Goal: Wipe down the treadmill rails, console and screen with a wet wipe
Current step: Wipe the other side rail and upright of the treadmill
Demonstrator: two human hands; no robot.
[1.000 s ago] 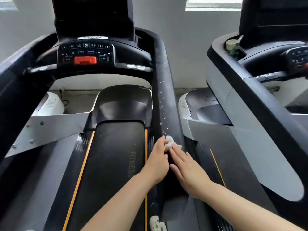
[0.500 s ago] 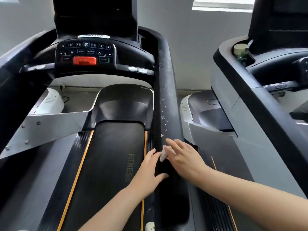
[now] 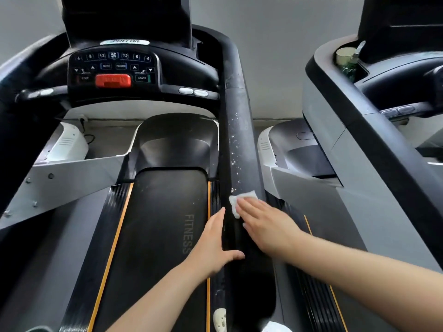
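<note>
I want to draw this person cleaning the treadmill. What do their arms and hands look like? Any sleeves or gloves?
Both arms are bare as far as the picture shows: no sleeves. The left hand and right hand wear no gloves, rings, watch or bracelets that I can see. Fingernails look short and plain.

Right hand (image 3: 266,226) flat on wipe (image 3: 242,200)

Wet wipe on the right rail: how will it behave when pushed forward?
The wet wipe looks thin and crumpled, so probably floppy and apt to bunch. The right hand presses it flat; likely needed. White specks on the right rail may drag.
</note>
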